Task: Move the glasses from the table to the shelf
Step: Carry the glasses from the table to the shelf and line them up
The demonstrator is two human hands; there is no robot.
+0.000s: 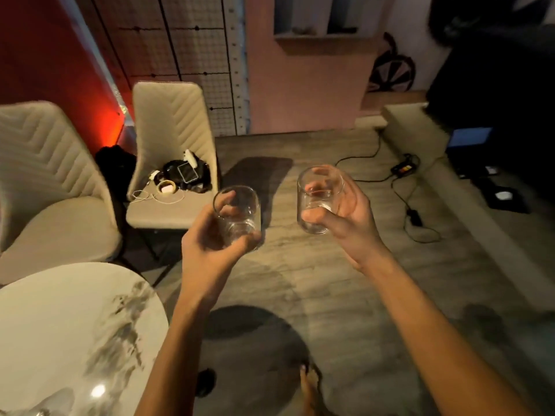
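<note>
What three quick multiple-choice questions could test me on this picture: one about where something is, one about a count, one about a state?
1. Where is the round marble table?
A. lower left of the view
B. upper right
C. between the hands

2. How many clear glasses are being held?
A. one
B. two
C. four

3. What is in the glasses?
A. red juice
B. ice cubes
C. nothing that shows

Answers:
1 A: its pale top fills the lower-left corner.
2 B: the left hand grips the left glass, and the right hand grips the right glass.
3 C: fingers and floor show straight through both.
</note>
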